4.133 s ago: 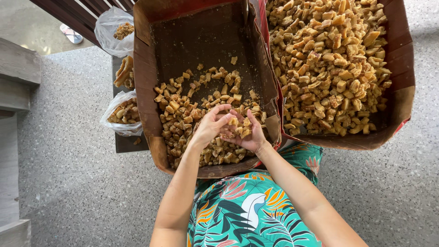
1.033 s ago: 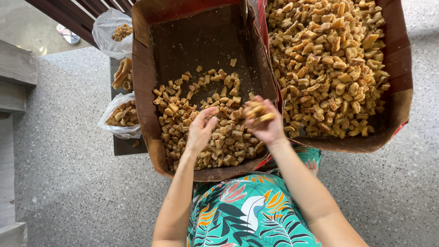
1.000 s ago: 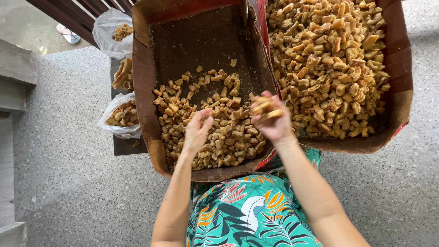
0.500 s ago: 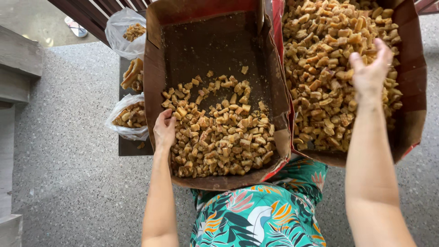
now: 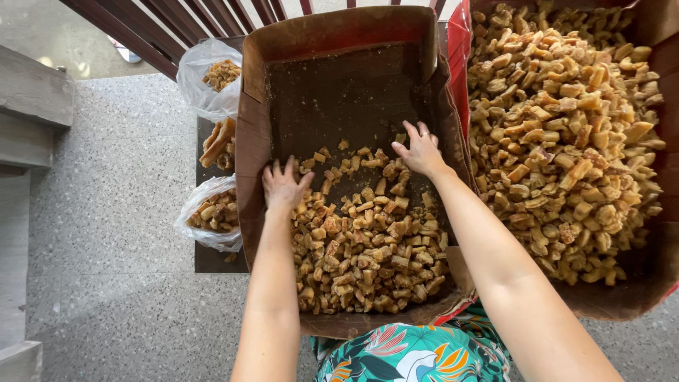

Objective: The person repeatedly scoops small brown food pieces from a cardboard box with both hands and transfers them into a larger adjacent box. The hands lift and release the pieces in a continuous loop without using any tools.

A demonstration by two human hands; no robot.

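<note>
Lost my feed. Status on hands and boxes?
Left hand, right hand open, flat on snack pieces in left box. Right box heaped. Nothing blocking.

The right-hand box [image 5: 654,293] is cut off by the picture's right and top edges. The dark tabletop [image 5: 216,260] is largely hidden beneath the boxes and bags. A shoe [image 5: 126,52] behind the railing is mostly concealed. The palms of both hands are turned from view.
</note>
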